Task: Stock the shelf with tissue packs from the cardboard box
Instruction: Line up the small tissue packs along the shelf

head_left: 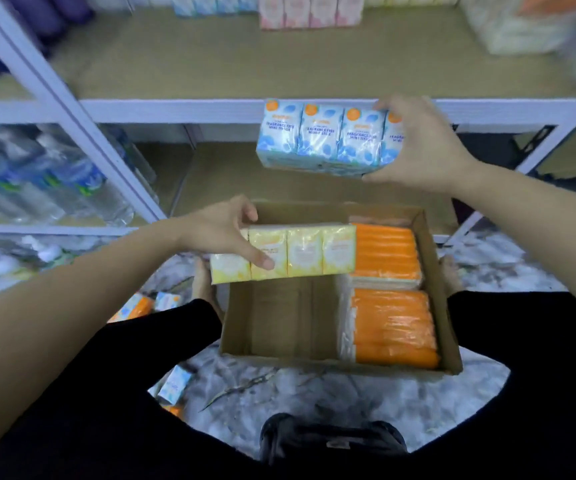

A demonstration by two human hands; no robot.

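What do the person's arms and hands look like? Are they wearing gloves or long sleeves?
No gloves and no long sleeves. Both hands are bare: the left hand and the right hand show no rings, watch or bracelets that I can see. Both forearms are uncovered too, as far as the picture shows them. Lower down, the person wears dark black clothing.

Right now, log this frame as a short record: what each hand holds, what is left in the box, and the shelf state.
left hand: grips yellow plastic-wrapped tissue pack over the box
right hand: grips blue plastic-wrapped tissue pack at shelf-edge height
brown cardboard box: orange tissue packs on its right side, left side bare
wooden shelf board: pink packs at the back
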